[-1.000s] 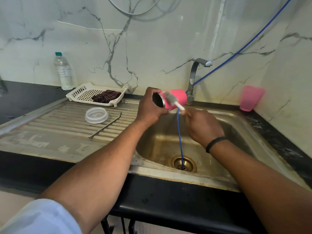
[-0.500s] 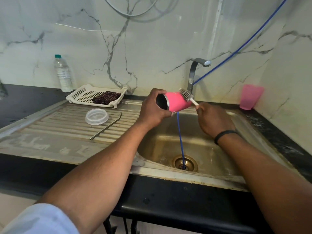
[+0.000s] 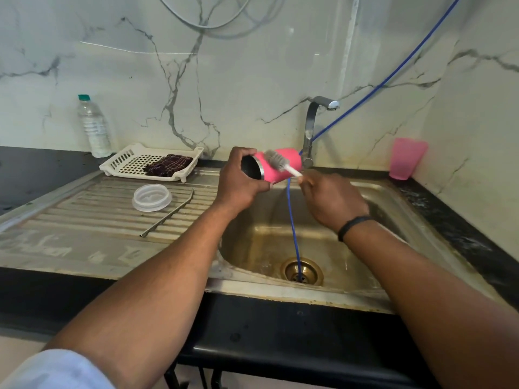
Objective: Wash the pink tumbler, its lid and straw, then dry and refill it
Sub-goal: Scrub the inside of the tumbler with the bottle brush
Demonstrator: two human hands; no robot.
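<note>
My left hand (image 3: 240, 183) grips the pink tumbler (image 3: 289, 171) on its side above the sink's left edge, its dark open mouth turned towards me. My right hand (image 3: 330, 199) holds the white handle of a bottle brush (image 3: 276, 161), whose grey bristles lie against the tumbler's outer wall. The clear round lid (image 3: 152, 197) rests on the ribbed drainboard. The metal straw (image 3: 168, 216) lies beside the lid, angled towards the front.
A steel sink (image 3: 365, 265) with a brass drain (image 3: 302, 270) lies below my hands. A blue hose (image 3: 292, 220) runs from the wall into the drain. The tap (image 3: 314, 124) stands behind. White tray (image 3: 123, 161) with a dark cloth (image 3: 168, 164), water bottle (image 3: 94, 127), pink cup (image 3: 406, 161).
The brush has slid along the tumbler's outside, from near the mouth to the base end and back to the middle. My right hand moved with it.
</note>
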